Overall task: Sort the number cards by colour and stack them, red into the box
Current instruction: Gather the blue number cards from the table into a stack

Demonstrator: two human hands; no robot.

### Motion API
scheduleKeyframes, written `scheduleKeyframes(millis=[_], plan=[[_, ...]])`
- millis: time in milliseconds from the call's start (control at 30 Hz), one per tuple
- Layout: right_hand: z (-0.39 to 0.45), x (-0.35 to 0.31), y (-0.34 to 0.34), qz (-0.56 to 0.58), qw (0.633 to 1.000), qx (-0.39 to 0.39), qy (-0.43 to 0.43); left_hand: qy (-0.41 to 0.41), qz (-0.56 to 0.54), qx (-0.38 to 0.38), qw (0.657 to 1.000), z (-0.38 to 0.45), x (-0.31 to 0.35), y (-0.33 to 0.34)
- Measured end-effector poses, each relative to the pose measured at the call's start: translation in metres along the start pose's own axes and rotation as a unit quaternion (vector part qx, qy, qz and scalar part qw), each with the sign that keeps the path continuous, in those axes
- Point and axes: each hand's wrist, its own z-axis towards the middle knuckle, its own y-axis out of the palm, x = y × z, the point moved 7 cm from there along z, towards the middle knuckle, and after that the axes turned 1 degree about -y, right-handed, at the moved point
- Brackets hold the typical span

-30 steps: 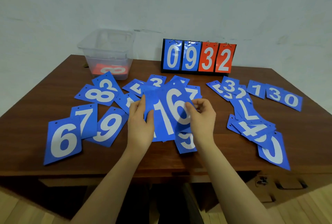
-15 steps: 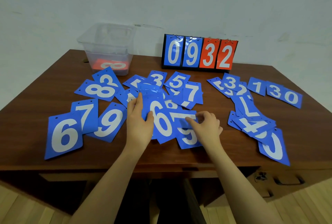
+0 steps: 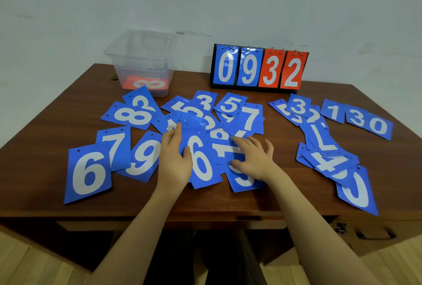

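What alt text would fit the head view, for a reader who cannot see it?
Two hands work on blue number cards spread over a brown table: the left hand holds a few cards, the right hand lies flat on others. Behind stand a clear box with a red card and a scoreboard reading 0932.

right hand (image 3: 253, 159) released blue cards (image 3: 201, 159), fingers now spread flat

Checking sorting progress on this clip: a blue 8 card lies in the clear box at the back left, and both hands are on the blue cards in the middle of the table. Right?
Not quite. The head view shows the 8 card in the clear box is red, not blue. The rest holds: the left hand and right hand are on the blue cards mid-table.
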Motion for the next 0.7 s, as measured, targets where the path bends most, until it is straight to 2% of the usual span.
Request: scheduleKeyframes(millis=[133,300,367,467,567,700], plan=[[0.003,0.000,-0.007,0.003,0.998,0.056,0.008,0.012,-0.010,0.007,1.000,0.000,-0.002,-0.001],[-0.006,-0.001,-0.031,0.093,0.973,0.211,0.001,0.021,-0.009,0.018,1.000,-0.001,0.004,-0.005],[-0.012,-0.001,-0.038,0.195,0.948,0.251,0.002,0.021,0.000,0.019,1.000,-0.001,0.006,-0.007],[-0.027,-0.001,-0.044,0.371,0.871,0.320,0.036,0.008,0.017,0.022,1.000,0.000,0.007,-0.008],[-0.031,-0.013,-0.038,0.467,0.823,0.318,0.061,-0.017,-0.008,0.030,0.999,-0.001,0.007,-0.009],[-0.031,-0.041,-0.030,0.453,0.841,0.291,0.055,-0.017,-0.027,0.048,0.998,-0.006,0.015,-0.012]])
